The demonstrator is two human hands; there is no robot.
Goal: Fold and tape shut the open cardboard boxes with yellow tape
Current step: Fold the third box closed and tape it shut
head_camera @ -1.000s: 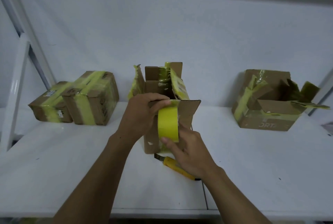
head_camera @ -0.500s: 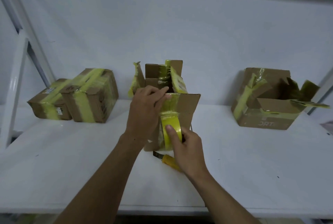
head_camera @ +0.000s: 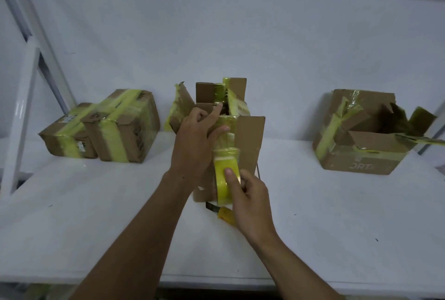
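An open cardboard box [head_camera: 250,140] stands upright in the middle of the white table [head_camera: 337,215], its flaps streaked with old yellow tape. My left hand [head_camera: 195,140] presses a strip of tape onto the box's near top edge with fingers fairly straight. My right hand [head_camera: 248,198] grips the yellow tape roll [head_camera: 224,176] against the box's front face, thumb on the roll. A stretch of tape runs from the roll up to the left hand's fingers.
Two taped-shut boxes [head_camera: 120,128] sit at the left against the wall. Another open box [head_camera: 366,133] with loose flaps stands at the right. A yellow-handled utility knife [head_camera: 222,213] lies on the table under my right hand. White frame posts [head_camera: 21,116] rise at the far left.
My right hand has pulled the roll down the box's front face, drawing out tape. My left hand shifted from gripping the top flap to pressing the tape end with straighter fingers.
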